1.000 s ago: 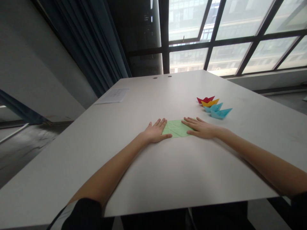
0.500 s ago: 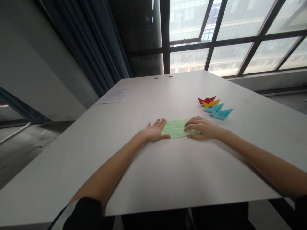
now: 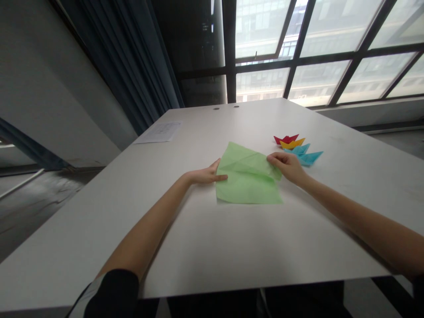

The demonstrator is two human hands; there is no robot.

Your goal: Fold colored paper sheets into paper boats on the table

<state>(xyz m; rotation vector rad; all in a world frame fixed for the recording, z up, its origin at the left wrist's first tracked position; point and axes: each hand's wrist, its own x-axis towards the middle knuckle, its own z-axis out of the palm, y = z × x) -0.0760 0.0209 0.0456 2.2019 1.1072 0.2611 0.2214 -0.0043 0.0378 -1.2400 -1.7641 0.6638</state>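
A light green sheet of paper (image 3: pixel 245 179), creased across its middle, is spread out between my hands, its far part tilted up off the table. My left hand (image 3: pixel 208 173) is at its left edge, thumb on top and the other fingers partly hidden behind the paper. Closed in a pinch, my right hand (image 3: pixel 287 165) grips the paper's right edge.
Beyond my right hand lie folded paper boats: a red boat (image 3: pixel 286 139), a yellow boat (image 3: pixel 292 144) and two light blue boats (image 3: pixel 309 158). A printed white sheet (image 3: pixel 160 132) rests at the left edge of the white table (image 3: pixel 198 247). Windows stand behind.
The green paper was folded into a flat strip under both hands; now it is opened out and lifted at the far side. My right hand has gone from spread fingers to a pinch.
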